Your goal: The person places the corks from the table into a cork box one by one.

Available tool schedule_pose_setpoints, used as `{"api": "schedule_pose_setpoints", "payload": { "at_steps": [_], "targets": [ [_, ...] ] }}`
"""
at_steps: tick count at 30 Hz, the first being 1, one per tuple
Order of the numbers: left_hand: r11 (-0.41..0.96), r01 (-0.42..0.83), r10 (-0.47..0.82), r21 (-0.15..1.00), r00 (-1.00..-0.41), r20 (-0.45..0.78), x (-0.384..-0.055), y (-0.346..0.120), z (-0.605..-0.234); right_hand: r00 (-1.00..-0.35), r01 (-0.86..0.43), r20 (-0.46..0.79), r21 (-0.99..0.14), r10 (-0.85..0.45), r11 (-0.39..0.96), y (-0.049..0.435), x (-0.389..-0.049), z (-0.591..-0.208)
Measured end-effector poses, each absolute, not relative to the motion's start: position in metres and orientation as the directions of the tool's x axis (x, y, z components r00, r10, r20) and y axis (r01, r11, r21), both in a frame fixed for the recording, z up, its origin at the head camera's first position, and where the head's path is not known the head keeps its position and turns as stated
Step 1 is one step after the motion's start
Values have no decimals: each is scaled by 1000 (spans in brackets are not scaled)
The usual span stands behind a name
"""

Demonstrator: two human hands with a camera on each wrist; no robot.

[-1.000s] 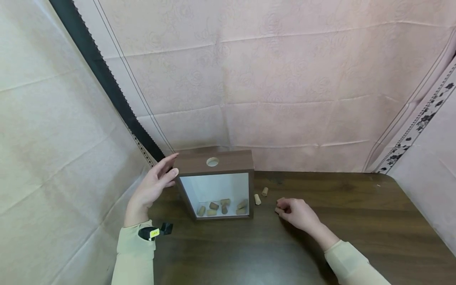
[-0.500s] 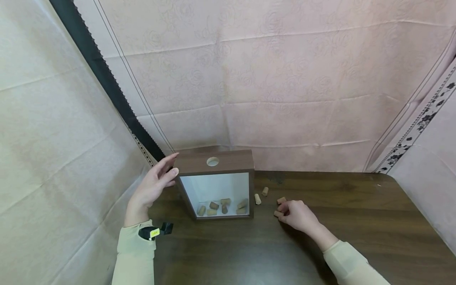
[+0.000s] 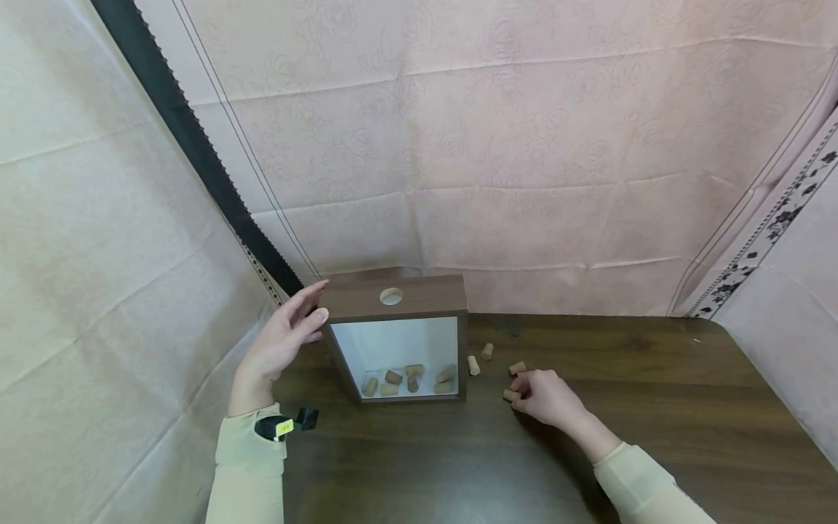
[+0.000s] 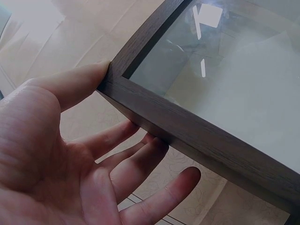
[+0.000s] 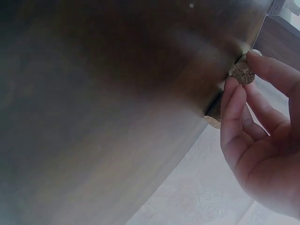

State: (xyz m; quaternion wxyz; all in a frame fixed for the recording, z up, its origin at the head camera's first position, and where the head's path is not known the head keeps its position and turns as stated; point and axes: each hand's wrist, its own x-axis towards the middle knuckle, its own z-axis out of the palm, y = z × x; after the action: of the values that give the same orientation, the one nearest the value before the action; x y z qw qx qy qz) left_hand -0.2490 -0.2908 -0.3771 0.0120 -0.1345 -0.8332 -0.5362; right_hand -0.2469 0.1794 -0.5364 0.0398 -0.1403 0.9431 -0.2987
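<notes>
The person's left hand (image 3: 275, 346), fingers spread and relaxed, touches the upper left corner of a wood-grain box (image 3: 432, 298) with a clear front and a round hole on top. The right hand (image 3: 548, 397) pinches a cork (image 3: 509, 395) (speckled at its round end) low at the dark table (image 3: 393, 466), right of the box. Loose corks (image 3: 473, 365) lie nearby, others inside. Pale creased cloth (image 3: 524, 145) hangs behind.
</notes>
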Motion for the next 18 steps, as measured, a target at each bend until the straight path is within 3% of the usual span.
{"api": "schedule_pose_setpoints", "payload": {
  "at_steps": [18],
  "targets": [
    [391, 233, 210, 890, -965, 160, -248, -291, -377, -951, -232, -15, -626, -309, 745, 183, -243, -537]
  ]
}}
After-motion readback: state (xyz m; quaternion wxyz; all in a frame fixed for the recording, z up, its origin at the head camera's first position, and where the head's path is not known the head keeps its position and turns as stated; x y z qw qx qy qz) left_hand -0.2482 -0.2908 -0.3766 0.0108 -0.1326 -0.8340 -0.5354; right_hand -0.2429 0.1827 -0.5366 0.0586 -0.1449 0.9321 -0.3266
